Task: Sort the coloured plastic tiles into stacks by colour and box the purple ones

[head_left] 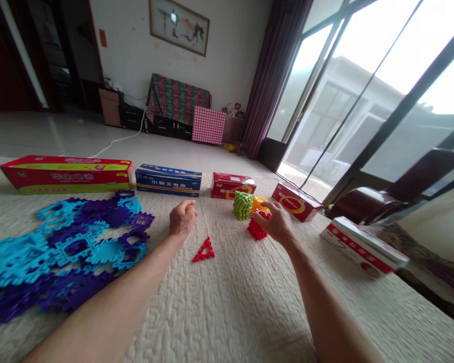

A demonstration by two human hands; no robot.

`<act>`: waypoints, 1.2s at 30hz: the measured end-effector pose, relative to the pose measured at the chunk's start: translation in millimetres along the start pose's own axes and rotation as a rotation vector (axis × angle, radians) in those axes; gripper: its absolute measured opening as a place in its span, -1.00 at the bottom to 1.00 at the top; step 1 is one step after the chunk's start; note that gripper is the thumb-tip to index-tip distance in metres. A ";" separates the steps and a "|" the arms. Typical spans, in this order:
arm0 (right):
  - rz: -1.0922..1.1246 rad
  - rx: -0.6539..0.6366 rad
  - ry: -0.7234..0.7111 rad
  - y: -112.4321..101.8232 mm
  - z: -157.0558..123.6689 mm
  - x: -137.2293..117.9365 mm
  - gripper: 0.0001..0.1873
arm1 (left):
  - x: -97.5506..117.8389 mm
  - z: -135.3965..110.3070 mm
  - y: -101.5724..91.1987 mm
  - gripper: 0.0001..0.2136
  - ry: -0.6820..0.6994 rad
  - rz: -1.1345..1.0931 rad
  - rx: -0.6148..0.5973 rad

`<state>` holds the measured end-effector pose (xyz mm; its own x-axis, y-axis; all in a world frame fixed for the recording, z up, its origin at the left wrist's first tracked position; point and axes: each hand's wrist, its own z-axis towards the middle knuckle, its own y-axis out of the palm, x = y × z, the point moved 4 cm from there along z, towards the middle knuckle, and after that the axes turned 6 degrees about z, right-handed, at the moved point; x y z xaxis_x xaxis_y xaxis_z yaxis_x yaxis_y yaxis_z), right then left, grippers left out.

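Note:
My right hand (277, 222) rests on a stack of red plastic pieces (256, 229), its fingers closed round the top of it. Just behind stand a green stack (242, 205) and an orange stack (258, 202). My left hand (182, 218) lies loosely curled on the cream quilted cover (227, 302), holding nothing that I can see. A single red triangular piece (204, 250) lies flat between my two forearms. A heap of blue and purple interlocking pieces (68, 242) is spread out to the left.
Boxes line the far edge: a long red and yellow one (66, 174), a blue one (168, 180), two small red ones (231, 184) (295, 201), and a white and red one (363, 246) at the right. A dark wooden chair (397, 189) stands by the glass doors.

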<state>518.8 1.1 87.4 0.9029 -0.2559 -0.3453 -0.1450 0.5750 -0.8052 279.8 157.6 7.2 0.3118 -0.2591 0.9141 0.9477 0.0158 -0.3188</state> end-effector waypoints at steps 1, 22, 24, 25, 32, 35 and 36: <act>0.008 0.029 -0.017 -0.5 0.3 -1.3 -0.58 | 0.3 0.0 -0.2 -0.65 0.001 0.001 0.004; 0.122 -0.453 -0.314 57.9 -85.2 -137.7 -0.69 | 1.2 0.9 -1.1 -0.65 0.011 -0.026 0.044; 0.162 -0.518 -0.393 56.1 -82.0 -135.3 -0.76 | 0.5 1.2 -0.5 -0.66 0.011 -0.027 0.041; 0.191 -0.567 -0.449 54.6 -80.2 -133.4 -0.75 | 0.3 1.2 -0.4 -0.66 0.012 -0.026 0.041; 0.136 -0.542 -0.571 46.1 -57.2 -99.4 -0.44 | 0.6 1.1 -0.9 -0.66 0.011 0.001 0.032; 0.161 -0.531 -0.495 45.0 -54.0 -94.7 -0.45 | 0.5 1.2 -1.1 -0.66 0.019 0.006 0.034; 0.185 -0.565 -0.467 44.6 -55.5 -96.1 -0.48 | 0.4 1.0 -1.0 -0.66 0.019 0.005 0.034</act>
<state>403.2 8.3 57.9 0.9031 0.2339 -0.3601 -0.3827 0.0580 -0.9221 279.1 158.5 8.2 0.3157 -0.2774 0.9074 0.9479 0.0496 -0.3146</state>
